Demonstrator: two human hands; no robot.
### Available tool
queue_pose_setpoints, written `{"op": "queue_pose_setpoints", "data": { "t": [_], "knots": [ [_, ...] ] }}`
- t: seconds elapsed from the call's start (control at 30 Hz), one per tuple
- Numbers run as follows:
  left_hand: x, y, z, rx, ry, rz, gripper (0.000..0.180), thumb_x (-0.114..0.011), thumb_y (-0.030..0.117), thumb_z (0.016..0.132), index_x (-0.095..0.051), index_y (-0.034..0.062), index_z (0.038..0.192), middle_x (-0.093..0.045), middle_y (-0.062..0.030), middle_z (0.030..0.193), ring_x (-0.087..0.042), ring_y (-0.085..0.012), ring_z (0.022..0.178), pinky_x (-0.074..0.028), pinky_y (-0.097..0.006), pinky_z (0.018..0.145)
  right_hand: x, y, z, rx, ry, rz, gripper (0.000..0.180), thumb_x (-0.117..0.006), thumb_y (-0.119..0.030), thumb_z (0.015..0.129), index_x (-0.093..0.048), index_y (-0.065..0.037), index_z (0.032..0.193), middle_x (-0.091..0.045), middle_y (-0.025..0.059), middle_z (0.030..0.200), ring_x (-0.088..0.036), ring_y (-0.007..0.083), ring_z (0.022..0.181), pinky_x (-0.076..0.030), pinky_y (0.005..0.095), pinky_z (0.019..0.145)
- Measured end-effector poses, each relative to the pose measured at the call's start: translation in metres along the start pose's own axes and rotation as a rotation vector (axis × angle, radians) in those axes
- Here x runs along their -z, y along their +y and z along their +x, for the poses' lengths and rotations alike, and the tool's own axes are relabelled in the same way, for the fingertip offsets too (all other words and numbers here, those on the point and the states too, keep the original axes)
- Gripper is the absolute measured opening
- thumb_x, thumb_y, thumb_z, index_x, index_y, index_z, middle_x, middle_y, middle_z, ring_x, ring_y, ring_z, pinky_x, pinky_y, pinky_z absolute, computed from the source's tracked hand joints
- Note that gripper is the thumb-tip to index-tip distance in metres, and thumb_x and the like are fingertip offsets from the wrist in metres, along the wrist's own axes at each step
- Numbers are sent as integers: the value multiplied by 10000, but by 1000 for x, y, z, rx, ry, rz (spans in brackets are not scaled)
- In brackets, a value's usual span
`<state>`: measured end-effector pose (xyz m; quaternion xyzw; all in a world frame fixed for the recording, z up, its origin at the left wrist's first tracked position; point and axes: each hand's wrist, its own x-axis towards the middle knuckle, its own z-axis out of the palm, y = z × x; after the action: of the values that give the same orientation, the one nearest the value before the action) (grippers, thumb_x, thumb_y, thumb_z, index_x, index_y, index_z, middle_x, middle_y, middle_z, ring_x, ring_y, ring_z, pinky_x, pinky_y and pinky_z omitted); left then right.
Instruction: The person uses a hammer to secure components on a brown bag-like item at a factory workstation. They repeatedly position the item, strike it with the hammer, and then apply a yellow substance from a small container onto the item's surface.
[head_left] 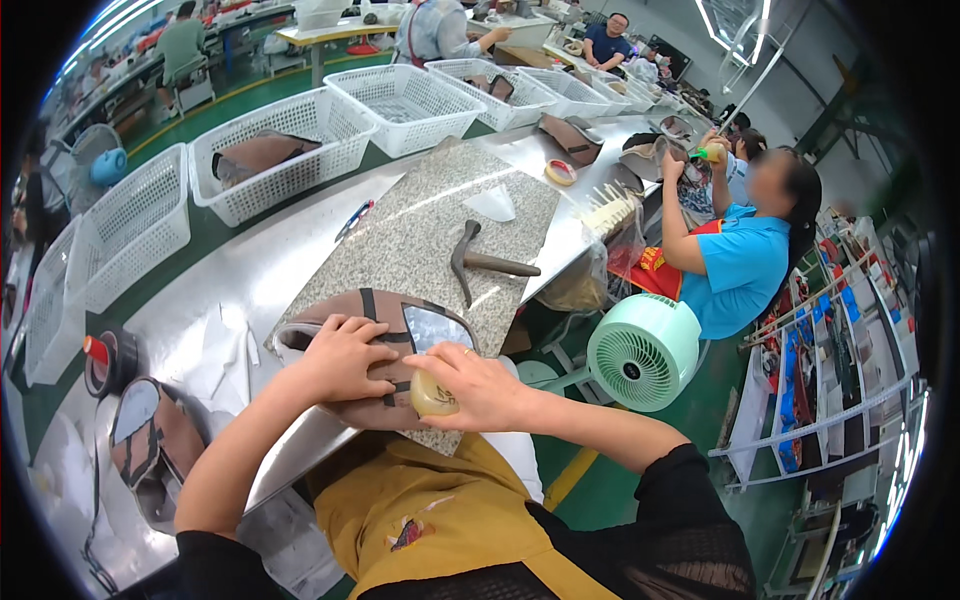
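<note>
A brown leather-like piece [375, 310] with dark straps and a pale shiny panel lies at the near end of a speckled stone slab [400, 215]. My left hand [350, 358] rests flat on it with fingers spread. In my right hand [480, 390] is a pale yellow rounded block [432, 396], pressed against the piece's near right side; my fingers cover part of the block. Beyond the piece a hammer [500, 265] with a dark head and wooden handle lies on the slab. A white scrap [490, 203] sits farther back.
White perforated baskets [290, 180] line the far table edge, some holding brown pieces. Another brown piece [150, 450] and a dark tape roll [110, 362] are at left. A yellow tape roll [561, 172] lies beyond the slab. At right are a green fan [645, 352] and a co-worker [745, 260].
</note>
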<state>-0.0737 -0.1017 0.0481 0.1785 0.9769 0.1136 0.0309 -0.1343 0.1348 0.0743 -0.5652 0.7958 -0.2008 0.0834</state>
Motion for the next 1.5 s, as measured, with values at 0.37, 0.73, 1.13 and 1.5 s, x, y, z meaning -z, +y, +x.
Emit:
{"op": "queue_pose_setpoints", "data": {
  "t": [0.37,0.73,1.13,1.5],
  "knots": [
    [-3,1,-5,62,16,40,504,-616,524,776,-660,208,1166,-490,-99,1367,-416,-278,1264,-267,-422,1054,79,58,-33,-339,336,149,694,-749,-377,722,-473,-121,1304,-492,138,1222,-537,279,1107,-480,393,901],
    [2,9,-5,54,49,-8,502,-625,482,779,-652,170,1171,-490,-131,1359,-413,-281,1275,-257,-429,1062,273,62,-258,382,1056,1488,723,-688,-270,828,-311,-22,1393,-377,226,1342,-438,333,1182,-540,385,845],
    [-1,9,-8,58,65,-4,516,-616,511,794,-647,165,1175,-490,-129,1356,-415,-298,1267,-268,-434,1056,103,61,-6,-345,441,1553,575,-507,-449,940,-420,-57,1350,-551,128,1248,-600,256,1046,-549,380,786],
    [-2,7,-7,78,41,33,518,-594,528,811,-634,182,1195,-471,-118,1372,-397,-287,1281,-256,-439,1067,-3,38,-20,-451,-89,1668,682,-577,-475,891,-358,-78,1401,-535,82,1226,-582,182,1072,-555,355,802]
  ]
}}
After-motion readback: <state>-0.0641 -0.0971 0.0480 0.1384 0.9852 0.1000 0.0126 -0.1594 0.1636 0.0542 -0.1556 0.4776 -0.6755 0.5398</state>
